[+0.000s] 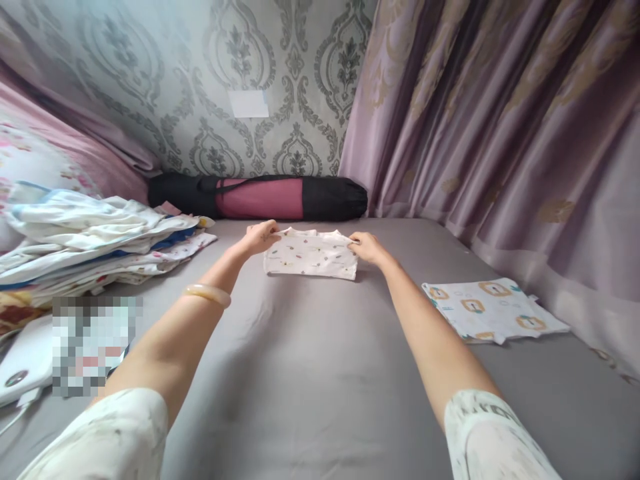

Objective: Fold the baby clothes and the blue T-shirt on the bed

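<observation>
A small white baby garment (311, 255) with a scattered little print is stretched between my two hands, its lower edge hanging just over the grey bed sheet (310, 373). My left hand (261, 236) pinches its upper left corner, fingers closed on the cloth. The upper right corner is gripped by my right hand (368, 248), thumb and fingers pressed together. To the right lies a folded white cloth (493, 310) with orange and teal pictures, apart from my right arm. Which kind of garment I hold is not fully clear.
At the left stands a pile of clothes (95, 233). Below it are a white device with a cable (27, 360) and a blurred-out item (95, 347). A black and maroon long bag (260, 197) lies along the wall; a purple curtain (450, 113) borders the right.
</observation>
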### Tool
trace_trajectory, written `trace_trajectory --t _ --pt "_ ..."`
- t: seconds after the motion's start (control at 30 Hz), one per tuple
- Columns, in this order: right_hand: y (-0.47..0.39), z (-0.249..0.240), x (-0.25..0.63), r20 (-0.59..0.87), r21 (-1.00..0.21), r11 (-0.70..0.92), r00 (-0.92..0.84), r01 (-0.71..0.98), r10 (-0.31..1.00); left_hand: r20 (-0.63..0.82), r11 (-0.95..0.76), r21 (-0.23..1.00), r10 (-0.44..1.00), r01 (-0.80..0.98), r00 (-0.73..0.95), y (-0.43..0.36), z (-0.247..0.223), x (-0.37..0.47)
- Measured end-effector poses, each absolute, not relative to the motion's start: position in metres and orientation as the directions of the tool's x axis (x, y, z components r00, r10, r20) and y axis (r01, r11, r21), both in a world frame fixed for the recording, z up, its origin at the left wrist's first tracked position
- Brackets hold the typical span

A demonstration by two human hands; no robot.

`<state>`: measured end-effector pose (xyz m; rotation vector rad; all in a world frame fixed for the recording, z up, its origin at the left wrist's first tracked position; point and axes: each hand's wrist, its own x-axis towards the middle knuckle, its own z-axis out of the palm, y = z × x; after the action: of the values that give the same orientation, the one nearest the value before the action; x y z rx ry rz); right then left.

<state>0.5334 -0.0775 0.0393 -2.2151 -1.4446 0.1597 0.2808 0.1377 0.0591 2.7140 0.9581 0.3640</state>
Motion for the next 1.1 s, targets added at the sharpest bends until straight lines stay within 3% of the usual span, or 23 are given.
trace_trajectory --t 0.1,0.2,0.33,0.43,0.67,0.93,1.1 --pt "-0.091 0.050 0.528 0.275 -0.508 -0.218 0.397 0.833 0.876 0.283 -0.780 0.351 0.616 0.518 0.735 0.127 0.072 0.265" --pt "-0.107 0.050 0.519 0.369 -0.501 -0.135 0.352 0.855 0.860 0.374 -0.838 0.320 0.541 0.442 0.754 0.111 0.075 0.246" --pt "-0.137 0.033 0.501 0.434 -0.406 -0.042 0.233 0.913 0.870 0.382 -0.916 0.218 0.398 0.337 0.834 0.083 0.056 0.217" --pt "-0.165 0.016 0.487 0.446 -0.313 0.022 0.126 0.950 0.886 0.365 -0.945 0.216 0.311 0.245 0.878 0.059 0.033 0.192" --pt "-0.209 -0.007 0.454 0.365 -0.162 0.029 0.032 0.986 0.930 0.340 -0.975 0.191 0.177 0.117 0.923 0.020 0.002 0.155" --pt "-0.221 -0.015 0.438 0.178 -0.046 0.006 0.003 0.999 0.984 0.225 -0.978 0.161 0.166 0.132 0.960 0.005 -0.013 0.143" --pt "-0.227 -0.008 0.434 0.132 -0.064 0.013 -0.004 0.998 0.991 0.179 -0.974 0.187 0.164 0.130 0.970 -0.005 -0.005 0.137"
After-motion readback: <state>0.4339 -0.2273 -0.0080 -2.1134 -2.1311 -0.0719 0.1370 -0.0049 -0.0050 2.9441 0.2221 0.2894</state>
